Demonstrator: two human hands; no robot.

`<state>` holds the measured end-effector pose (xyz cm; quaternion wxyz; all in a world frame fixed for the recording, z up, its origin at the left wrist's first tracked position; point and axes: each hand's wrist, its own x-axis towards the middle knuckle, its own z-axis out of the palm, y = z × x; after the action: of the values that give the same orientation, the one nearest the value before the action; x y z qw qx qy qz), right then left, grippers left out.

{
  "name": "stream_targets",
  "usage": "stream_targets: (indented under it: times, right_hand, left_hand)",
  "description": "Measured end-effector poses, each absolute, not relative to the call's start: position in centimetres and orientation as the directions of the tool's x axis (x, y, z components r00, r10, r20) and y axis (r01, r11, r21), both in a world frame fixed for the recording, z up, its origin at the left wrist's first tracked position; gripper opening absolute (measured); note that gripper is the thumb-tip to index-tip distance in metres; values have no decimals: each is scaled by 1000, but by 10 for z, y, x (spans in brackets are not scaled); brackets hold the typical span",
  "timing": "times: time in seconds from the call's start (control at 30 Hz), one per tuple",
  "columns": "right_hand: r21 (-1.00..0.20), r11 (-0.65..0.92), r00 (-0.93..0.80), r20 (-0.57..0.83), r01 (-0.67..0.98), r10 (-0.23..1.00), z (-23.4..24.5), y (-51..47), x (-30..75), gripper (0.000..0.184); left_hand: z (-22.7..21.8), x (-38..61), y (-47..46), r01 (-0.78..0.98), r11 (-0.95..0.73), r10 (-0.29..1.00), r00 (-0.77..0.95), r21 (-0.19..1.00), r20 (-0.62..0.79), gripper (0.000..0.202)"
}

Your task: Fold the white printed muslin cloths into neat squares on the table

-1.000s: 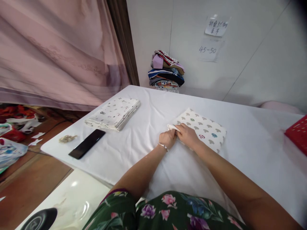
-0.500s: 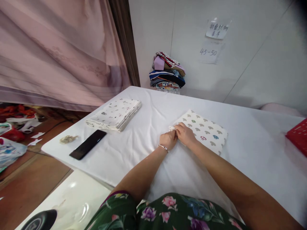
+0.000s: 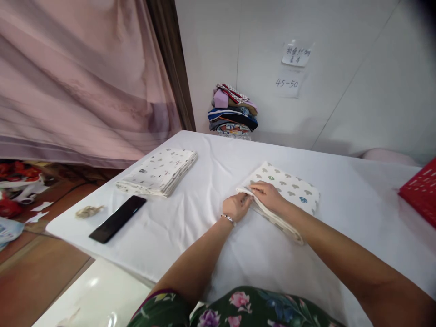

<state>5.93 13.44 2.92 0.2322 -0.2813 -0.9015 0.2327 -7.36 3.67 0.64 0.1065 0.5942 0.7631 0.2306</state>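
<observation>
In front of me on the white-covered table point(image 3: 190, 231) lies a folded white cloth point(image 3: 293, 184) printed with beige mushroom shapes and a few green and blue ones. My left hand point(image 3: 236, 205), with a bracelet at the wrist, is closed on the cloth's near left corner. Right beside it, my right hand point(image 3: 269, 196) grips the same edge, its fingertips pressed on the fabric. The near edge is lifted and bent over, running under my right forearm. Another folded cloth point(image 3: 160, 170), white with small dark prints, rests in layers to the left.
A black phone point(image 3: 117, 219) and a small beige bundle point(image 3: 88, 211) lie at the table's left end. On the right edge stands a red basket point(image 3: 420, 193). Beyond the table are a stack of folded fabrics point(image 3: 233, 111) and a pink curtain point(image 3: 85, 81).
The cloth's near edge has come up and its layers now show along the side toward me. Both hands stay at the corner. The view has tilted up slightly.
</observation>
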Motion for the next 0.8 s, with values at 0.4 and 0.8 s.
stream_targets:
  times: [0.4,0.8]
  right_hand:
    - [-131,597,-599,28,791,800,8,193,75,54]
    - [-80,494,-499,-60,866,865,6,222,78,63]
  left_hand:
    - [4,-77,47,812,275,932,-357,514,64,39]
    - [2,-81,50,737,288,923,-384,611,29,41]
